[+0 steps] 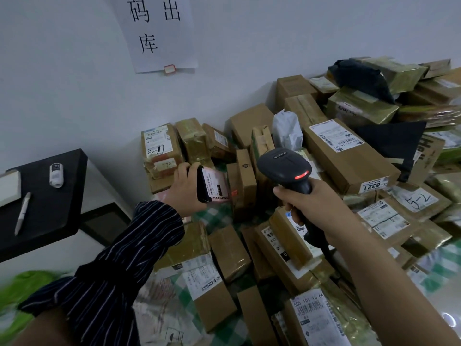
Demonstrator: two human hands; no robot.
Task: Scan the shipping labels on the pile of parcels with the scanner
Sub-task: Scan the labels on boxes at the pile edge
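Observation:
My right hand [303, 203] grips the handle of a black handheld scanner [285, 166] whose red light glows; its head points left. My left hand [185, 188] holds up a small dark parcel [203, 186] with a pink-white shipping label [215, 184] turned toward the scanner, a short gap between them. Below and behind both hands lies a big pile of parcels: brown cardboard boxes [346, 156], tape-wrapped packets and bags, many with white barcode labels [330, 134]. They rest on a green-and-white checked cloth [214, 216].
A black table [50, 213] at the left carries a pen [22, 213], a small white roll [57, 175] and a notebook corner. A paper sign [154, 33] hangs on the white wall. A green bag [22, 288] lies at bottom left. Black bags [364, 78] top the pile at the right.

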